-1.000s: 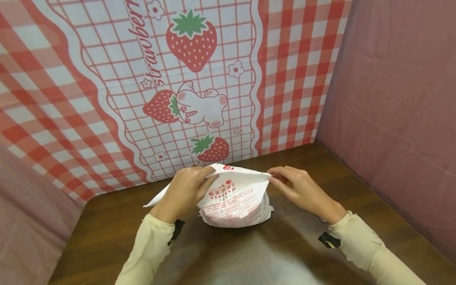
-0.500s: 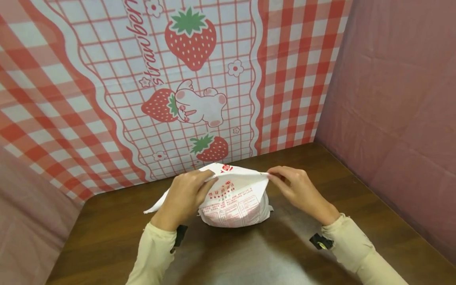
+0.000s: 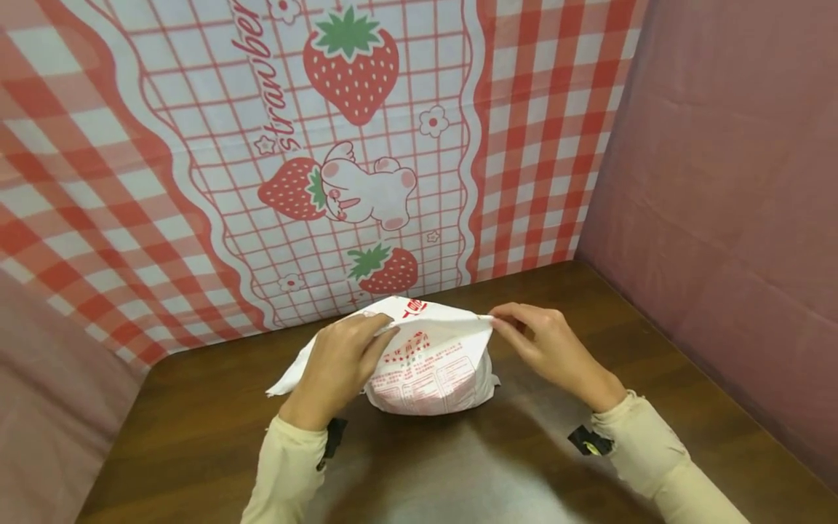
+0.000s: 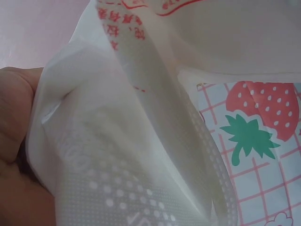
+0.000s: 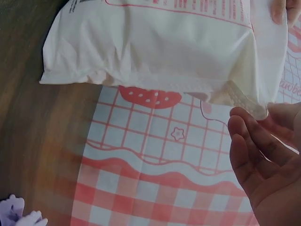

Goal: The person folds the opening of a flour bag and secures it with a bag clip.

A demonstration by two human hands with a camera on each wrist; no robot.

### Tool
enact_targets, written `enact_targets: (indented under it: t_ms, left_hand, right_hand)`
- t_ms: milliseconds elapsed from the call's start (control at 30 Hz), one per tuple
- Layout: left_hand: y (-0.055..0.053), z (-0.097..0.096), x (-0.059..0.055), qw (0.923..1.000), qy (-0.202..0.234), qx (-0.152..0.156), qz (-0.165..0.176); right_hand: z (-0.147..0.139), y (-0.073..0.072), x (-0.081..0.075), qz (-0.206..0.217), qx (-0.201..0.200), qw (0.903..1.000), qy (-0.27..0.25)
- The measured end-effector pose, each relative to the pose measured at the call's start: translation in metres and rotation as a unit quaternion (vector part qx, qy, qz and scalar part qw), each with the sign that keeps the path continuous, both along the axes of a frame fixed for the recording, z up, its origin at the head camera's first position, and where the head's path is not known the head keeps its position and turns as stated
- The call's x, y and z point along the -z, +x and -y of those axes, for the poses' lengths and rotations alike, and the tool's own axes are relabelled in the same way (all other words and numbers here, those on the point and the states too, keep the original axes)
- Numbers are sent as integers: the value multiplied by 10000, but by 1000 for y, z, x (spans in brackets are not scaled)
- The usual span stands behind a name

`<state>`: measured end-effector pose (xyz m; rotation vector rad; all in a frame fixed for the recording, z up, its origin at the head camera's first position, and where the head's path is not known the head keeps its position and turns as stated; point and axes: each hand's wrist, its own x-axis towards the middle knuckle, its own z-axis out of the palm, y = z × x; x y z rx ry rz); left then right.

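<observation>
A white plastic bag with red printing sits bulging on the table, its upper part drawn up into a folded edge. My left hand pinches this upper edge on the left, and a loose flap of the bag sticks out past the wrist. At the upper right corner, my right hand pinches the bag between thumb and fingertips. Close up in the left wrist view, dotted bag film hangs in folds beside the hand. The right wrist view shows the pinched corner. The bag's contents are hidden.
Behind the brown wooden table hangs a red-and-white checked cloth with strawberries. Pink curtains close off both sides. In the right wrist view, a purple flower-like thing lies at the lower left.
Both hands keep their grip on the bag's upper edge. The loose flap on the left has sagged a little, and the right forearm has shifted slightly to the left.
</observation>
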<state>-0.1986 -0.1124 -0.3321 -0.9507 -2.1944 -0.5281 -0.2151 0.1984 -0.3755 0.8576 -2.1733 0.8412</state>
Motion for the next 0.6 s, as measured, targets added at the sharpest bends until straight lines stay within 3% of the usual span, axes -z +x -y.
enact_targets:
  t_ms: [300,433,600]
  left_hand:
    - [-1,1,-1,10000,10,-28,47]
    - [0,-1,-2,9999,-6,-71,144]
    - [0,-2,-2,9996,-2,-117,256]
  right_hand:
    - [-23,-2,-4,376,711,9966,162]
    - [-40,-2,4,576,1095,9915,392]
    - [-57,0,19,1258,1315,9810,666]
